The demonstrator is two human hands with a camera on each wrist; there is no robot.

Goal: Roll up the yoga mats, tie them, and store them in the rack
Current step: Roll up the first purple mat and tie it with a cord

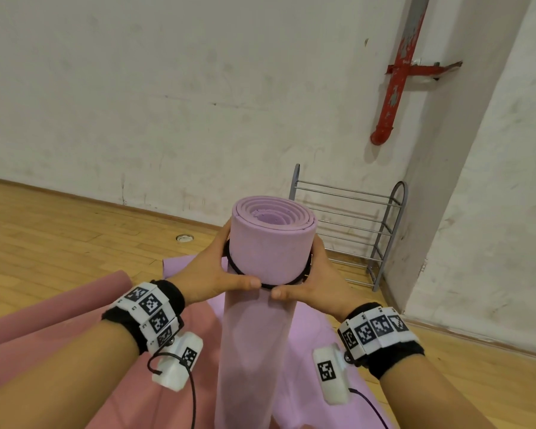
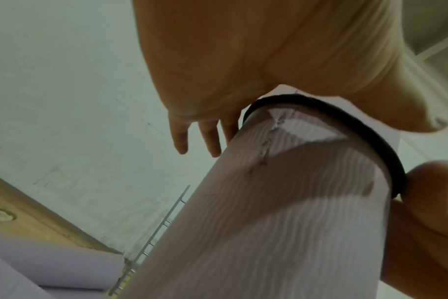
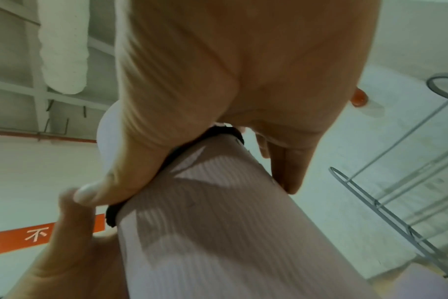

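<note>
A rolled lilac yoga mat (image 1: 270, 249) stands upright in front of me, its spiral end facing up. A black elastic band (image 1: 243, 273) circles it a short way below the top. My left hand (image 1: 211, 274) and right hand (image 1: 319, 280) wrap the roll from either side at the band, thumbs meeting on it at the front. The left wrist view shows the band (image 2: 366, 137) under my left hand (image 2: 243, 60). In the right wrist view my right hand (image 3: 230, 70) has its thumb lying along the band (image 3: 113, 214). The grey wire rack (image 1: 353, 230) stands empty just behind the mat, against the wall.
A lilac mat (image 1: 307, 335) lies flat on the wooden floor under the roll, with a pink mat (image 1: 167, 397) beside it and a rolled pink mat (image 1: 59, 308) at the left. A round floor socket (image 1: 184, 238) sits near the wall. A red pipe (image 1: 393, 88) and a wall column (image 1: 492, 212) are at the right.
</note>
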